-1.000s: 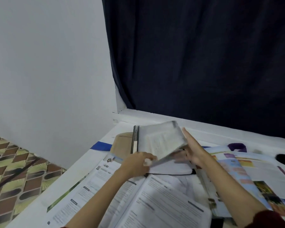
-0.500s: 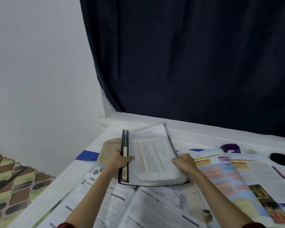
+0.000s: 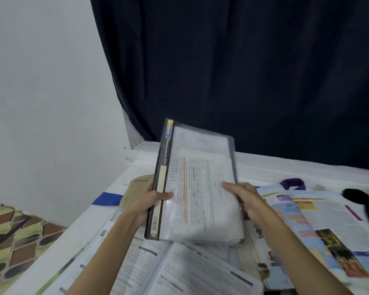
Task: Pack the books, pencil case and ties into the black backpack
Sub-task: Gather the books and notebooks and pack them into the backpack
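Now, left hand point(image 3: 146, 202) gripping glossy plastic-sleeved folder point(image 3: 198, 188) at spine, right hand point(image 3: 246, 198) clasping opposite edge

Both bare forearms reach forward from bottom of frame, converging. Left hand point(image 3: 146, 202) grips the book point(image 3: 197, 188) at its spine edge, thumb across the front, fingers wrapped behind and hidden. Right hand point(image 3: 246, 198) holds the opposite long edge, thumb on top pointing left, other fingers curled under, mostly hidden. Wrists roughly level, both hands touching the book, which is tilted up.
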The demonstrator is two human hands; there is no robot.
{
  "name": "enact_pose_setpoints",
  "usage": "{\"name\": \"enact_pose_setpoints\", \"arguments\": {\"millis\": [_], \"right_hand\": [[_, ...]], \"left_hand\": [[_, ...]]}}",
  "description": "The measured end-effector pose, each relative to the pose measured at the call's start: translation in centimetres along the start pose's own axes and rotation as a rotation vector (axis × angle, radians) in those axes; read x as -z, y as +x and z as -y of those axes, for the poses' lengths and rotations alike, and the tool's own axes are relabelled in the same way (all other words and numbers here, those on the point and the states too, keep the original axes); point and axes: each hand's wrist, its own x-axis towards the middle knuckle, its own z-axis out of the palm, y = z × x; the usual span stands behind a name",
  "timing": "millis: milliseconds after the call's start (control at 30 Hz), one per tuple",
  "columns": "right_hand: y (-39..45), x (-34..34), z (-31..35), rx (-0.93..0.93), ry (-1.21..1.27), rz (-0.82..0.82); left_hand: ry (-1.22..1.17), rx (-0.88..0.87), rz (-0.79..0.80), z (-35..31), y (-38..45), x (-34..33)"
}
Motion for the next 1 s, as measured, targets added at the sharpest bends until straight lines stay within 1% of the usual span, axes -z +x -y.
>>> {"name": "enact_pose_setpoints", "arguments": {"millis": [200, 300, 400, 500, 600, 667, 733, 833, 933, 1000], "right_hand": [[-3.8, 3.7, 5.1, 0.313, 0.118, -0.036], [-5.8, 5.8, 6.4, 0.411, 0.147, -0.027], [-7.1, 7.5, 6.2, 0.39, 0.086, 0.028], [-7.4, 8.8, 5.2, 0.351, 0.056, 0.046], [-7.3, 9.2, 4.3, 0.321, -0.016, 0.066], [-7.3, 9.1, 3.4, 0.299, -0.064, 0.088], [-7.2, 9.1, 1.9, 0.267, -0.058, 0.087], [-7.4, 9.1, 0.3, 0.208, -0.029, 0.088], [-8.0, 9.2, 0.5, 0.204, -0.064, 0.091], [-8.5, 9.5, 1.0, 0.221, -0.063, 0.078]], "left_hand": [[-0.045, -0.097, 0.148, -3.4, -1.0, -3.4], [-0.007, -0.107, 0.207, -4.3, -0.8, -6.1], [-0.005, -0.124, 0.228, -4.3, -0.5, -8.0], [0.009, -0.149, 0.246, -3.5, -0.6, -8.9], [0.107, -0.173, 0.244, -2.4, -0.8, -8.9], [0.205, -0.141, 0.266, -0.8, -1.1, -8.6], [0.239, -0.087, 0.271, 1.3, -1.5, -8.4], [0.187, -0.003, 0.252, 2.8, -2.0, -8.6], [0.141, 0.011, 0.176, 3.6, -1.2, -8.3], [0.134, 0.011, 0.177, 3.6, -0.8, -8.4]]}}
